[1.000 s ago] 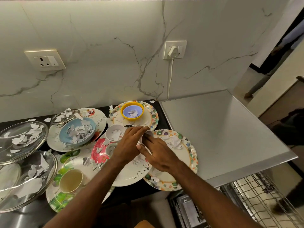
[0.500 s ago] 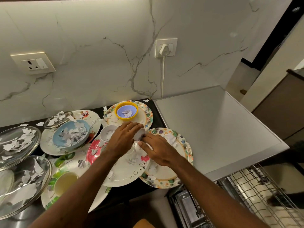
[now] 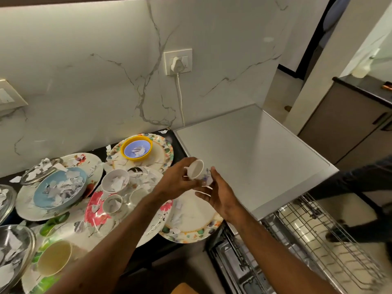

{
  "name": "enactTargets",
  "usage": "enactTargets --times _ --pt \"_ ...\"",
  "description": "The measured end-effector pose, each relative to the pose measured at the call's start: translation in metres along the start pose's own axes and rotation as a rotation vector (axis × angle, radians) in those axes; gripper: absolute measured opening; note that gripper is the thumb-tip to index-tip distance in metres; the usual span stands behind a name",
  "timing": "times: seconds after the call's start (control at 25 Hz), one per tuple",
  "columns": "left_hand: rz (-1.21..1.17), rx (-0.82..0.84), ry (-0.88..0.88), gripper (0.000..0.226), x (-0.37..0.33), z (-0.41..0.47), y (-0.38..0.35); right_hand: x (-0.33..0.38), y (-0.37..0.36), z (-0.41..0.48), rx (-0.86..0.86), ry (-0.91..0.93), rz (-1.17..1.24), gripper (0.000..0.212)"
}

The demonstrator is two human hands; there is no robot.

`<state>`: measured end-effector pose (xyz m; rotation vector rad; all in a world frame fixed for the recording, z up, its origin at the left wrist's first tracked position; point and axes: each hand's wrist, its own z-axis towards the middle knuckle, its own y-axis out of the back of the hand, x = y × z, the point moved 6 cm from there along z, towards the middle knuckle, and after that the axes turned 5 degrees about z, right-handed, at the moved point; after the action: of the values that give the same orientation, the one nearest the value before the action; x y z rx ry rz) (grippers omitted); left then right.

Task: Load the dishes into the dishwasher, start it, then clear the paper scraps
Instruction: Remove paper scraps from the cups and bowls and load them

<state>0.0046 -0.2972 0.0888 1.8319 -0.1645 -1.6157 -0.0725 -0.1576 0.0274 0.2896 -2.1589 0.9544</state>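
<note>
Dishwasher rack (image 3: 318, 230) lower right is smeared and runs off my bottom and right edges. Glass bowls (image 3: 31, 235) clipped at left edge. Cup (image 3: 198, 172) handle mostly blocked by left hand (image 3: 176, 181); I can't tell if right hand (image 3: 218, 196) grips it.
</note>
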Motion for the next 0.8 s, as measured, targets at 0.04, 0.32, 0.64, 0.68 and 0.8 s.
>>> enactTargets --times 0.04,0.32,0.64,0.68,0.8 --pt "-0.036 0.041 -0.01 0.074 -0.007 0.004 -0.017 0.005 0.014 -0.005 -0.022 0.002 0.042 0.047" --pt "0.274 0.378 0.085 0.084 -0.006 0.021 -0.137 0.015 0.15 -0.042 -0.386 0.095 0.181 0.054" --pt "1.085 0.6 -0.044 0.086 -0.019 0.029 -0.23 0.008 0.309 -0.095 -0.534 0.148 0.035 0.034" --pt "1.149 0.614 -0.068 0.093 -0.024 0.033 -0.238 0.005 0.324 -0.097 -0.543 0.125 -0.03 0.037" --pt "1.086 0.692 -0.004 0.111 -0.034 0.043 -0.263 -0.009 0.358 -0.099 -0.561 0.028 -0.238 0.044"
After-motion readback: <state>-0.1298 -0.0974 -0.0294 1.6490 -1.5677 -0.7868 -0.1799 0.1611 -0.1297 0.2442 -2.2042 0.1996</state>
